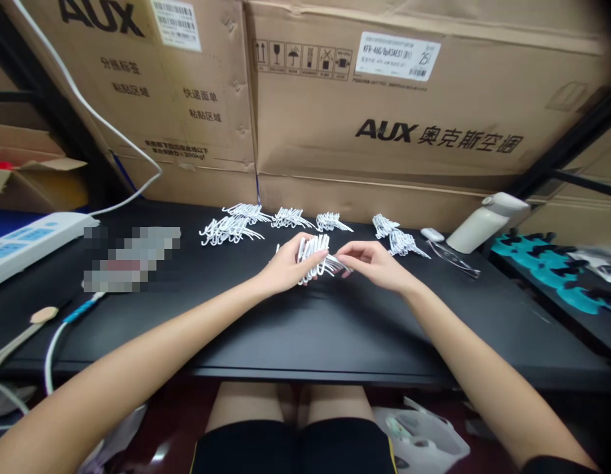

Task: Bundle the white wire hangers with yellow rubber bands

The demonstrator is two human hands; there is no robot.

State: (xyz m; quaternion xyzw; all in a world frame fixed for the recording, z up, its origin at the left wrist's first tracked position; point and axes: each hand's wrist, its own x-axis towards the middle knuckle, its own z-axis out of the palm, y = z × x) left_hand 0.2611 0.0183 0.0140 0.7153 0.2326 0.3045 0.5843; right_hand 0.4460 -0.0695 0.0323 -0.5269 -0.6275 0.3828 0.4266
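A bundle of white hooks (313,255) is held up over the black table (305,336), in the middle of the view. My left hand (288,264) is closed around its left side, thumb across the front. From the right, my right hand (372,263) pinches the thin ends of the bundle between thumb and fingers. Behind my hands, similar white hooks lie in piles: a double pile (231,229) at the left, one pile (290,217) and another (331,221) near the middle, and more (399,236) at the right.
Large cardboard boxes (384,158) stand along the back. At the left are a white power strip (39,240), cables and a blurred-out object (132,260). A white bottle (478,224), a small white case (432,234), glasses (453,260) and turquoise items (537,263) are at the right.
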